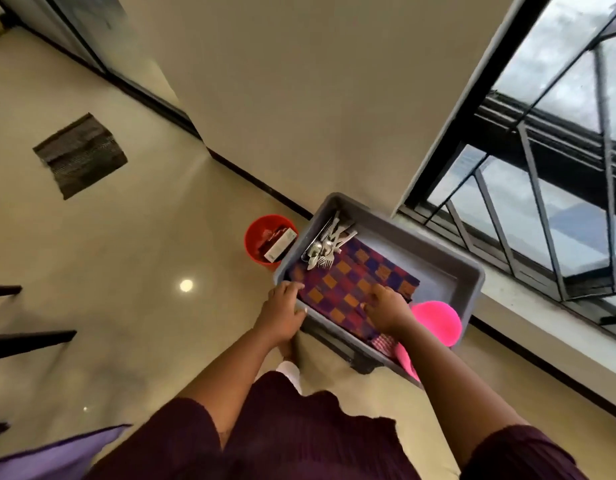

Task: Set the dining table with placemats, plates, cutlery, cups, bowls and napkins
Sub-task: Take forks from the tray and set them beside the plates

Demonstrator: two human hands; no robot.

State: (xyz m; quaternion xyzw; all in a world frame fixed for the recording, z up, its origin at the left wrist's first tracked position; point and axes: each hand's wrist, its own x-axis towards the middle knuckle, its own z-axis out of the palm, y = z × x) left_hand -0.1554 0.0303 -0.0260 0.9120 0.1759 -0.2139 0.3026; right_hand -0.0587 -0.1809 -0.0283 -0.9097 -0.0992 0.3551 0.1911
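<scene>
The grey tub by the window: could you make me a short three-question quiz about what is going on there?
1. True or false: the cutlery lies in the grey tub, partly on the checked placemats.
2. Which colour is the bucket on the floor beside the tub? A) green B) red C) white
3. Fill in: both hands, left hand and right hand, reach to the ______ placemats.

Key:
1. True; the forks and spoons sit at the far end.
2. B.
3. Checked; the right hand's fingers curl on the cloth, while the left hand is at its edge by the tub's rim, grip unclear.
</scene>
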